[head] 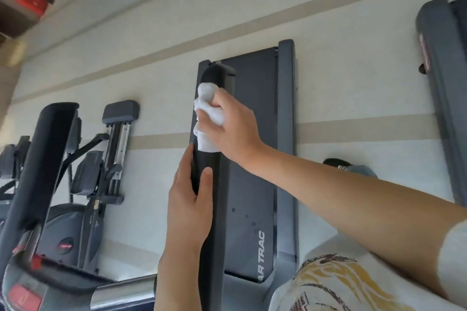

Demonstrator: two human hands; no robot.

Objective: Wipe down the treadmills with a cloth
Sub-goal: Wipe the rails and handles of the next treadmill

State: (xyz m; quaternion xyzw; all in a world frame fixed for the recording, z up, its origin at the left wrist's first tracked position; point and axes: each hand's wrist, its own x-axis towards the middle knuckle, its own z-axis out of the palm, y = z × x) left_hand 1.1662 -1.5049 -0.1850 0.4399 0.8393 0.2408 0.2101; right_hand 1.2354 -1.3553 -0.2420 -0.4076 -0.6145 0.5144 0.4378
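A dark treadmill (255, 184) lies below me, its belt marked "AR TRAC". A black padded handrail (212, 209) runs along its left side towards the far end. My right hand (232, 131) grips a bunched white cloth (206, 118) and holds it against the upper part of the handrail. My left hand (189, 209) holds the same handrail lower down, thumb on one side and fingers wrapped round the other. The far tip of the rail (214, 73) shows bare above the cloth.
An elliptical machine (101, 171) stands to the left, and a console with a red display (25, 295) and a chrome bar (123, 293) sits at the bottom left. Another treadmill's edge (439, 83) is at the right. A shoe (336, 163) rests on the pale floor.
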